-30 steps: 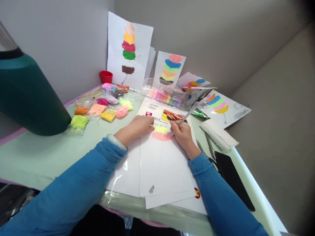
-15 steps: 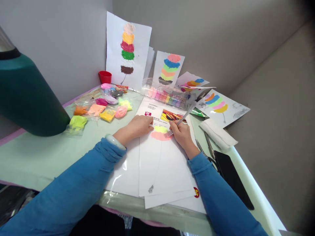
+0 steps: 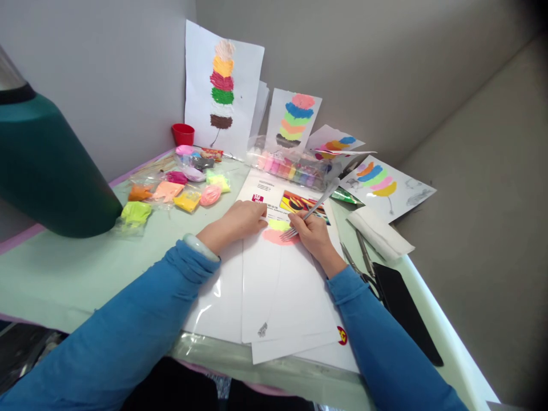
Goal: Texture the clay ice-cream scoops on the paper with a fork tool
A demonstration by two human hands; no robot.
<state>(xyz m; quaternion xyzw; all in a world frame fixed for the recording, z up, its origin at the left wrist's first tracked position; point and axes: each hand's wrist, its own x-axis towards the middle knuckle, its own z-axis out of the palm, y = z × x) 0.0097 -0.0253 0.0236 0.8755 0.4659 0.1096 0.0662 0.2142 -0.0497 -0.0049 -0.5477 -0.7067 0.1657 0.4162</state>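
Note:
My right hand is closed around a metal fork, its handle slanting up and right. The fork's tines touch a flat pink clay patch on a white sheet of paper. A yellow clay patch lies right above the pink one. On the sheet's left side, my left hand rests palm down beside the patches. Its fingers are bent, the thumb is a little apart, and I see nothing held in it. A thin pencil line runs down the paper from the pink patch.
Bagged coloured clay lies at the left, near a green bottle and a red cup. Finished pictures lean on the wall behind a clear pack. White tissue, scissors and a black phone-like slab lie right.
My right hand and the fork have shifted slightly left, the tines moving across the pink patch toward its middle. My left hand has stayed in place.

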